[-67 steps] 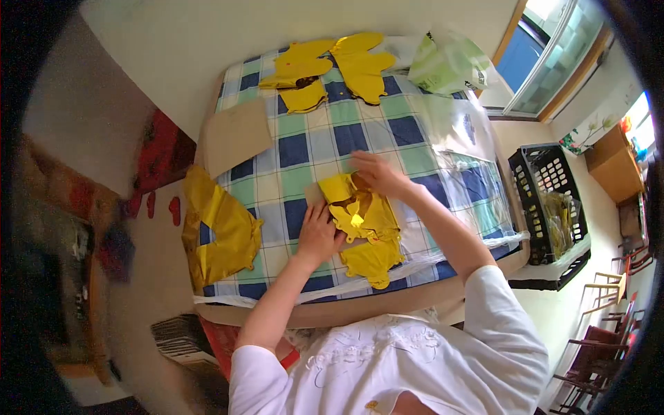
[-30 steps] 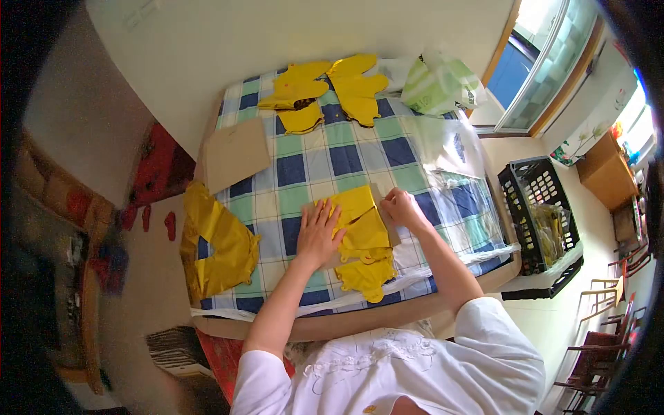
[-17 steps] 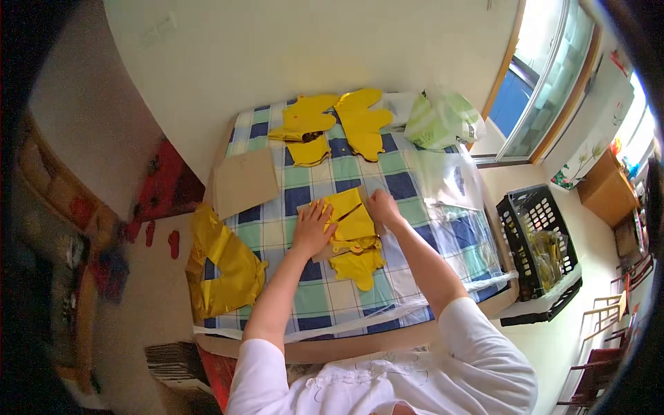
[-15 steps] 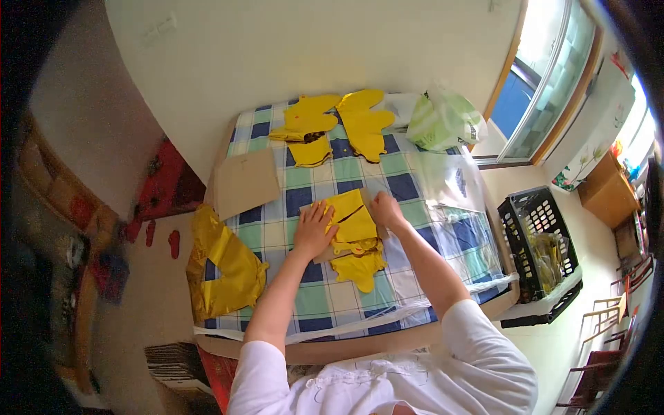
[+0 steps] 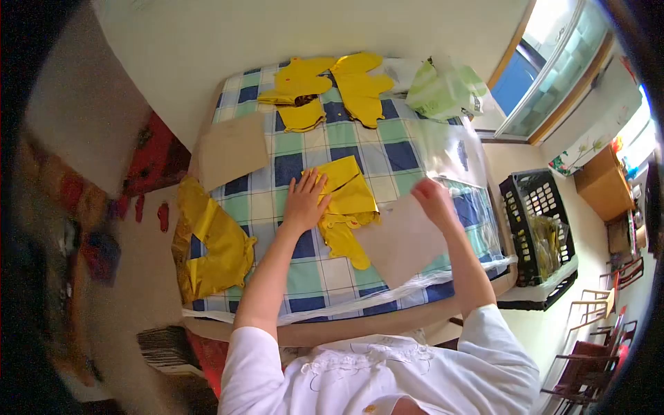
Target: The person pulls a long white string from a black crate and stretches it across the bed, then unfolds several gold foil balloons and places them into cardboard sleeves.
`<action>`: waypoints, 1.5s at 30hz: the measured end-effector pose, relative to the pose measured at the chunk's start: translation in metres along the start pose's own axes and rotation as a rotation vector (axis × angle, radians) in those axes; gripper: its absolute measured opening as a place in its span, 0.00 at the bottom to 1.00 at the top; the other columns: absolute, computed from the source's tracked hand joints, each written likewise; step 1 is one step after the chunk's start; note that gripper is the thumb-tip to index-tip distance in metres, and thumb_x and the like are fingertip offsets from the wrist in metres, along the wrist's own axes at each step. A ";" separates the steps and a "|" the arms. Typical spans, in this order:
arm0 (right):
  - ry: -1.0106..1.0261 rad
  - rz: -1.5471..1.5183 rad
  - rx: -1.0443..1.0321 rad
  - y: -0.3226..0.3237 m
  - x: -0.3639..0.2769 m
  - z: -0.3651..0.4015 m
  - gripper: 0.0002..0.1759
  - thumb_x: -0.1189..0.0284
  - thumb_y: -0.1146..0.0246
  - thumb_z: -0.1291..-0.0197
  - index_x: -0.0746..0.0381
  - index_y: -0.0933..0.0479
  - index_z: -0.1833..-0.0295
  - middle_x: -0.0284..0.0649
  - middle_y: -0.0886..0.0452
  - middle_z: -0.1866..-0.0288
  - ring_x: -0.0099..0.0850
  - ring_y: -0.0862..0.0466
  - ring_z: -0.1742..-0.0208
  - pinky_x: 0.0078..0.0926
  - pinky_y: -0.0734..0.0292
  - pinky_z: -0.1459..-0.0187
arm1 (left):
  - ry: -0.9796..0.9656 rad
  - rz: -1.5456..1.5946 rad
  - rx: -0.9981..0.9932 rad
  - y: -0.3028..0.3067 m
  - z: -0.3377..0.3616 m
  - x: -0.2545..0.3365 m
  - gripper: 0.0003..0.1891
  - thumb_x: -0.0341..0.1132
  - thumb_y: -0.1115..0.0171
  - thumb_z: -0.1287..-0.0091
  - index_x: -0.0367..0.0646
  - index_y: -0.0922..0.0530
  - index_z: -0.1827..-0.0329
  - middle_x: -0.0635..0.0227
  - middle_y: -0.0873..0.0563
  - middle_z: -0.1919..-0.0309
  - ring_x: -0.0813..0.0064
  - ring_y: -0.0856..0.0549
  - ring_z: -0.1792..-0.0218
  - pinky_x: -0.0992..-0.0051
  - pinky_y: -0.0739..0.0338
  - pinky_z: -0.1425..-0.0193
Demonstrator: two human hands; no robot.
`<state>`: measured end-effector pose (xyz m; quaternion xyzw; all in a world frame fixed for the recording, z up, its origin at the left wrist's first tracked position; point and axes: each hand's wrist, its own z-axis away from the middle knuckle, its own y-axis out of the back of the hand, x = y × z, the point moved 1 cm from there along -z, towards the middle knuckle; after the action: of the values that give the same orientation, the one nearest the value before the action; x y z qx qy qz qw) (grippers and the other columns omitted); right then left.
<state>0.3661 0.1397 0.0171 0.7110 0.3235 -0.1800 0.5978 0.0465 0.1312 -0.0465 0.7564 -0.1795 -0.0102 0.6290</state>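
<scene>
My left hand (image 5: 305,202) lies flat with fingers spread on the left edge of a folded yellow foil piece (image 5: 346,190), which looks like a deflated foil balloon. Part of that foil hangs out below the fold in rounded lobes. To its right, my right hand (image 5: 434,199) is closed on the upper edge of a beige cardboard sheet (image 5: 404,242). The sheet is tilted on the bed, its left edge close beside the foil. Motion blurs the right fingers a little.
A checked bedspread (image 5: 277,259) covers the bed. More yellow foil pieces (image 5: 363,90) lie at the back, another (image 5: 214,259) at the left edge. A second cardboard sheet (image 5: 234,152), a green-white plastic bag (image 5: 446,90) and a black crate (image 5: 536,232) stand around.
My right hand has moved right and drawn the cardboard sheet out from beneath the folded foil. My left hand stays on the foil. The whole view has shifted slightly.
</scene>
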 end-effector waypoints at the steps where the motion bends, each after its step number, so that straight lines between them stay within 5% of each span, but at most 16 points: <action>1: -0.107 -0.065 -0.064 -0.018 -0.013 -0.008 0.11 0.65 0.37 0.45 0.64 0.23 0.66 0.50 0.19 0.71 0.47 0.19 0.67 0.40 0.25 0.65 | -0.011 0.014 0.020 0.001 0.000 0.001 0.28 0.49 0.52 0.30 0.47 0.38 0.29 0.60 0.41 0.27 0.61 0.46 0.26 0.52 0.53 0.26; 10: -0.237 -0.176 -0.196 -0.103 -0.019 -0.043 0.12 0.69 0.31 0.56 0.63 0.21 0.66 0.51 0.17 0.65 0.48 0.17 0.58 0.41 0.23 0.56 | 0.031 -0.029 -0.071 0.004 -0.001 0.002 0.29 0.52 0.57 0.28 0.50 0.41 0.27 0.64 0.45 0.25 0.66 0.49 0.24 0.57 0.56 0.24; 22: -0.246 0.278 -0.350 -0.055 -0.034 -0.025 0.16 0.65 0.32 0.56 0.61 0.24 0.62 0.47 0.18 0.64 0.45 0.18 0.57 0.38 0.24 0.56 | 0.002 0.027 0.011 0.002 -0.001 0.001 0.28 0.49 0.52 0.29 0.46 0.37 0.30 0.60 0.41 0.27 0.61 0.44 0.26 0.53 0.53 0.26; 25: -0.088 0.326 -0.099 -0.029 -0.001 -0.005 0.17 0.64 0.32 0.56 0.61 0.24 0.62 0.46 0.18 0.65 0.44 0.19 0.59 0.38 0.24 0.57 | 0.007 0.022 0.001 0.006 -0.001 0.003 0.28 0.49 0.52 0.29 0.46 0.37 0.30 0.60 0.41 0.27 0.61 0.44 0.26 0.53 0.53 0.26; 27: -0.122 0.288 0.027 -0.013 0.022 0.010 0.17 0.64 0.31 0.54 0.61 0.25 0.62 0.44 0.20 0.69 0.42 0.19 0.63 0.37 0.24 0.60 | 0.033 0.004 -0.030 0.006 0.000 0.002 0.28 0.51 0.55 0.29 0.49 0.39 0.29 0.63 0.43 0.26 0.64 0.47 0.25 0.55 0.55 0.25; 30: -0.164 0.248 -0.106 -0.004 0.042 0.025 0.15 0.65 0.31 0.50 0.62 0.25 0.61 0.39 0.20 0.70 0.33 0.20 0.67 0.31 0.25 0.64 | 0.033 -0.018 -0.039 0.003 -0.001 0.001 0.29 0.52 0.56 0.29 0.50 0.39 0.28 0.64 0.43 0.26 0.66 0.48 0.25 0.56 0.55 0.24; 33: -0.339 -0.142 -0.423 0.013 0.050 0.015 0.13 0.68 0.33 0.46 0.63 0.25 0.59 0.33 0.21 0.70 0.23 0.23 0.67 0.24 0.27 0.66 | 0.025 -0.021 -0.046 0.001 -0.001 0.001 0.29 0.52 0.56 0.29 0.50 0.39 0.28 0.64 0.43 0.26 0.66 0.47 0.25 0.56 0.55 0.24; 35: -0.189 -0.458 -0.308 0.040 0.053 0.019 0.02 0.77 0.42 0.40 0.62 0.25 0.63 0.29 0.23 0.72 0.17 0.26 0.69 0.18 0.30 0.70 | 0.031 -0.021 -0.045 0.003 -0.001 0.001 0.29 0.52 0.56 0.29 0.50 0.39 0.28 0.64 0.43 0.26 0.67 0.47 0.25 0.56 0.55 0.24; 40: -0.239 -0.906 -0.208 0.092 -0.022 0.018 0.07 0.70 0.37 0.38 0.60 0.26 0.58 0.30 0.21 0.70 0.18 0.25 0.70 0.17 0.29 0.68 | 0.028 -0.028 -0.030 0.001 0.000 0.001 0.29 0.53 0.57 0.29 0.51 0.40 0.28 0.65 0.43 0.26 0.68 0.48 0.25 0.56 0.55 0.24; 43: -0.283 -0.704 -0.104 0.045 -0.028 0.003 0.10 0.69 0.36 0.39 0.61 0.25 0.56 0.32 0.20 0.69 0.19 0.24 0.70 0.18 0.28 0.68 | 0.028 -0.059 -0.052 0.002 0.000 0.001 0.29 0.53 0.58 0.28 0.51 0.40 0.28 0.65 0.43 0.26 0.68 0.48 0.25 0.56 0.56 0.24; 45: -0.253 -0.621 -0.239 0.005 -0.034 -0.002 0.12 0.68 0.36 0.39 0.62 0.25 0.53 0.33 0.20 0.69 0.19 0.23 0.69 0.18 0.28 0.69 | 0.002 -0.123 -0.033 -0.004 -0.001 -0.003 0.29 0.53 0.58 0.28 0.51 0.40 0.28 0.65 0.43 0.26 0.67 0.48 0.25 0.56 0.56 0.24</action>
<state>0.3449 0.1333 0.0431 0.4760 0.4663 -0.4007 0.6288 0.0450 0.1335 -0.0511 0.7555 -0.1319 -0.0508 0.6398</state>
